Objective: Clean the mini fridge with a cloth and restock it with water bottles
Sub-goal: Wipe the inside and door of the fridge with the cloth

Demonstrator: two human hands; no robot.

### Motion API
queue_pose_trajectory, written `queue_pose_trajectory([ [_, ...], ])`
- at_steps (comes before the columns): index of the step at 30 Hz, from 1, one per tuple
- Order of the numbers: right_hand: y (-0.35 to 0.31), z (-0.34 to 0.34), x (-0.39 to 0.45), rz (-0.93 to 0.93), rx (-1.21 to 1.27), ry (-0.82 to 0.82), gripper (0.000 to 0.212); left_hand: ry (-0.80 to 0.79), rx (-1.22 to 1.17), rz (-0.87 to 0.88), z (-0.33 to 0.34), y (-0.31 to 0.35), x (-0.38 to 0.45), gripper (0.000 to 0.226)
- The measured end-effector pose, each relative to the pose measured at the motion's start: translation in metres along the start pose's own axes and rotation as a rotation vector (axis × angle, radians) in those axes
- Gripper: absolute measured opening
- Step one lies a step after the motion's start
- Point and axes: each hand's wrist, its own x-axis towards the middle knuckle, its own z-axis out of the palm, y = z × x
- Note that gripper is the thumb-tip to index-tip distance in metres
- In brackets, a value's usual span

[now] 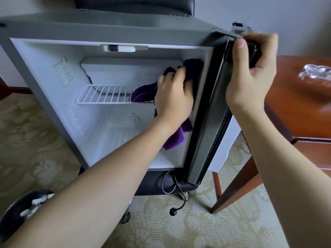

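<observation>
Still in the wipe phase; your left hand has its grip bunched on the purple cloth against the mini fridge right inner wall; right hand grip wraps the door top edge, holding it open; fridge empty, water bottles wait on the bench; restocking not started.

A hotel-like room: patterned carpet, polished wooden desk, mini fridge.
</observation>
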Motion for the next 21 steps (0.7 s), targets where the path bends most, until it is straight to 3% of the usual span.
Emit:
queue_pose_trajectory([
  [6, 0.002, 0.000, 0.001, -0.004, -0.007, -0.006, 0.010, -0.085, 0.099, -0.042, 0.004, -0.009, -0.006, 0.022],
  [11, 0.003, 0.000, 0.002, -0.009, 0.004, -0.009, 0.010, -0.200, 0.137, -0.144, 0.012, -0.018, -0.003, 0.029],
  [21, 0.006, -0.001, 0.003, -0.020, 0.036, -0.016, 0.012, -0.158, 0.180, -0.151, 0.023, -0.011, 0.056, 0.035],
])
